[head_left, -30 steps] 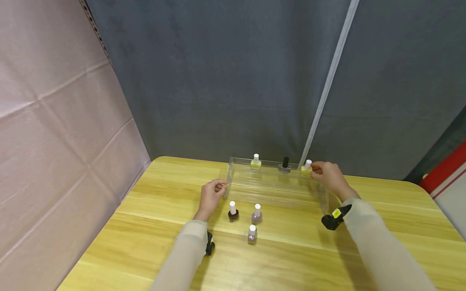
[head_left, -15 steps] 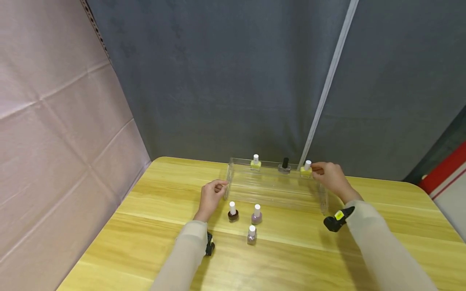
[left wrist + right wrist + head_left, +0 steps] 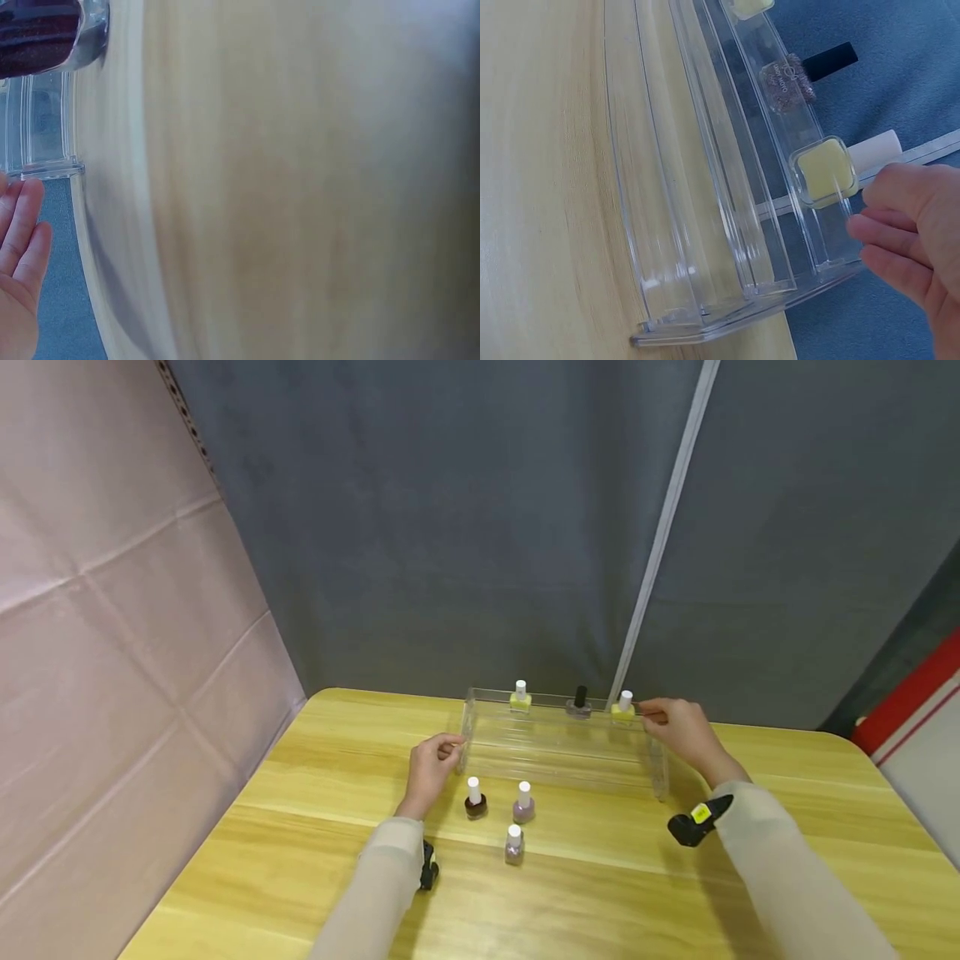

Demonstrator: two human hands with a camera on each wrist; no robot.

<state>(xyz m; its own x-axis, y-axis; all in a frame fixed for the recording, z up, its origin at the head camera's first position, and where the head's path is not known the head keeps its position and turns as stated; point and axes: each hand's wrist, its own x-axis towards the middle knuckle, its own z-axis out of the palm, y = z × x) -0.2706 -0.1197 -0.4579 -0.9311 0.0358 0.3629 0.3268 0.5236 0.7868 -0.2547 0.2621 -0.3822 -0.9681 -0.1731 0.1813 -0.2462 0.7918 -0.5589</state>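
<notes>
A clear stepped display rack point(image 3: 555, 752) stands at the back of the table. On its top tier sit a pale yellow nail polish bottle point(image 3: 520, 700), a glittery one with a black cap point(image 3: 787, 82), and a brighter yellow one point(image 3: 825, 172) at the right. My right hand point(image 3: 678, 727) is just beside that yellow bottle, fingers loosely bent and holding nothing. My left hand point(image 3: 431, 768) touches the rack's left end panel; its visible fingers lie nearly straight in the left wrist view. Before the rack stand dark point(image 3: 476, 802), lilac point(image 3: 523, 806) and glittery point(image 3: 513, 847) polish bottles with white caps.
The wooden table point(image 3: 300, 860) ends close behind the rack, where a grey-blue curtain point(image 3: 450, 568) hangs. Pink cloth point(image 3: 135, 610) covers the left side. A red and white panel point(image 3: 922, 710) stands at the far right.
My right hand has drawn slightly right, away from the yellow bottle, which keeps its place on the rack. The head view has shifted a little. My left hand stays at the rack.
</notes>
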